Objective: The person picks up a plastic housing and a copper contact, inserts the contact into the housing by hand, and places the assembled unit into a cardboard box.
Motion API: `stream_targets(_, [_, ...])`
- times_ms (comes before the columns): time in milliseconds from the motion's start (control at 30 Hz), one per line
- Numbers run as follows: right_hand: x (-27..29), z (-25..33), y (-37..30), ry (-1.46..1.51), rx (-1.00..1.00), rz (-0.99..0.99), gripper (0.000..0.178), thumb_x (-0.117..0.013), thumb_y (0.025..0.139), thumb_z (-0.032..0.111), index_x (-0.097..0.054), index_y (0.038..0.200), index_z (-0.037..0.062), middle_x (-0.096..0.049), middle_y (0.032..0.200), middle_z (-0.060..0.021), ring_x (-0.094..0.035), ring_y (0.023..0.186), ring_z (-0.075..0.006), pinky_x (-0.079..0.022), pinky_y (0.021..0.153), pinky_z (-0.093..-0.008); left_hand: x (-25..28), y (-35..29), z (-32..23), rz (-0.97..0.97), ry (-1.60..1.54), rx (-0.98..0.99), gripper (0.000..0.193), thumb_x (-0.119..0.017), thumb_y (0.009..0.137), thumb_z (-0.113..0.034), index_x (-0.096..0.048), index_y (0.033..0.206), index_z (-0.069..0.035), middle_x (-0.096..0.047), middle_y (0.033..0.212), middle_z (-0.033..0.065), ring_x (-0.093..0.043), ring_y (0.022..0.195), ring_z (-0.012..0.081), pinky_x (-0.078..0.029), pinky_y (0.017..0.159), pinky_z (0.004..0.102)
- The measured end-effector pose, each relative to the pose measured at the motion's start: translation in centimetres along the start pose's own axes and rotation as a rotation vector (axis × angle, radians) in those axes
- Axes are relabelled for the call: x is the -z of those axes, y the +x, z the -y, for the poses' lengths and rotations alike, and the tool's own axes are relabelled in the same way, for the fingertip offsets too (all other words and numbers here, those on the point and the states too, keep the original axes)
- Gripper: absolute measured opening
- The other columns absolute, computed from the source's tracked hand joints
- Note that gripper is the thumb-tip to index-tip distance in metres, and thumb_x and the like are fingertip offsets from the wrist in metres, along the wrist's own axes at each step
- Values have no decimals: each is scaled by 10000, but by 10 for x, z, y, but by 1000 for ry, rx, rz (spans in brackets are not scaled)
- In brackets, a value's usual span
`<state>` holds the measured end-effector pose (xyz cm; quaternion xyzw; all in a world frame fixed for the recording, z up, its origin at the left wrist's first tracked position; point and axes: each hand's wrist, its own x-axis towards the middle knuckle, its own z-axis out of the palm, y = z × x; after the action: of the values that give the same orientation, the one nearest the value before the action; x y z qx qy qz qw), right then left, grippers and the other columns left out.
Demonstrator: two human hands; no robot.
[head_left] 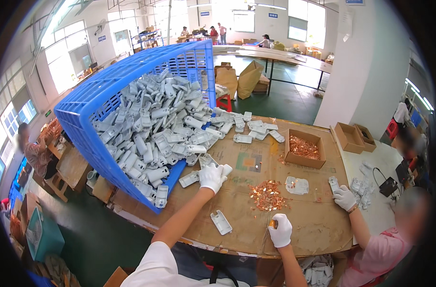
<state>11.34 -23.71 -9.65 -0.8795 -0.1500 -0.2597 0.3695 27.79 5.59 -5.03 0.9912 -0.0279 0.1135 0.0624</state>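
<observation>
My left hand [213, 177], in a white glove, is by the mouth of a tipped blue crate [91, 107], its fingers closed on a white plastic casing [226, 170]. Other casings lie against that hand, and a heap of white casings [155, 124] spills from the crate. Near the table's front edge, my gloved right hand [281, 231] is closed round a tool with an orange handle [273, 223]; its working end is hidden. Between my hands, one open casing [221, 222] rests hollow side up. A pile of small copper-coloured metal pieces [268, 195] sits beyond my right hand.
A cardboard box [305, 161] of copper-coloured pieces and a clear plastic tray [297, 185] stand on the cardboard-covered table [318, 220]. At the right, a co-worker's gloved hand [345, 198] holds a casing. Below the front edge is a box of casings [318, 272].
</observation>
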Motion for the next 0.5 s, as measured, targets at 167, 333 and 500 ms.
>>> stream_targets(167, [-3, 6, 2, -4, 7, -100, 373, -696, 606, -68, -562, 924, 73, -603, 898, -105, -610, 783, -311, -500, 697, -375, -12, -20, 31, -234, -71, -71, 276, -735, 779, -298, -643, 947, -99, -593, 1000, 177, -635, 925, 321, -537, 761, 471])
stream_targets(333, [-1, 5, 2, 8, -50, -110, 360, -681, 626, -69, -574, 941, 68, -614, 898, -102, -614, 773, -290, -501, 694, -364, 0, -20, 41, -237, -277, -15, 261, -734, 778, -306, -677, 871, -68, -611, 922, 170, -635, 886, 337, -524, 755, 452])
stream_targets(500, [-3, 71, 15, 163, -113, -143, 254, -634, 665, -65, -640, 884, 63, -632, 819, -103, -624, 700, -247, -507, 652, -336, 51, -54, 14, -115, -588, 122, 344, -718, 811, -380, -668, 836, -40, -659, 857, 173, -652, 805, 331, -507, 723, 435])
